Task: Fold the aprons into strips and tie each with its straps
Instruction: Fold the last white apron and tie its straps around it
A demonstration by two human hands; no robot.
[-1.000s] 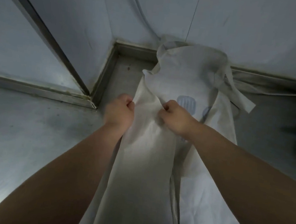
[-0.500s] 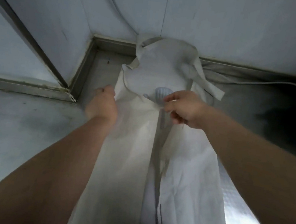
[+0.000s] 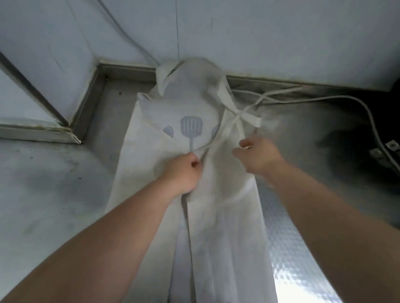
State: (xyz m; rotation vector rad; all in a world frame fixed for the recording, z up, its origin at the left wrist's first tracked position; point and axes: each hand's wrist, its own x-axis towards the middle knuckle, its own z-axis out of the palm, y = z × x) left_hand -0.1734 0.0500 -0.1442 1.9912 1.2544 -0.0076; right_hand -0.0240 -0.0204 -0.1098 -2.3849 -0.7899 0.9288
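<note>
Head view shows a pale apron (image 3: 223, 227) lying lengthwise on a metal counter (image 3: 41, 196), its top bunched against the back wall. The left hand (image 3: 182, 171) grips the folded edges at the middle, fingers curled tight. The right hand (image 3: 259, 155) pinches the right flap's outer edge, just beside a strap (image 3: 231, 127).

Left hand (image 3: 182, 171) and right hand (image 3: 259, 155) each pinch the apron (image 3: 221, 240).
</note>
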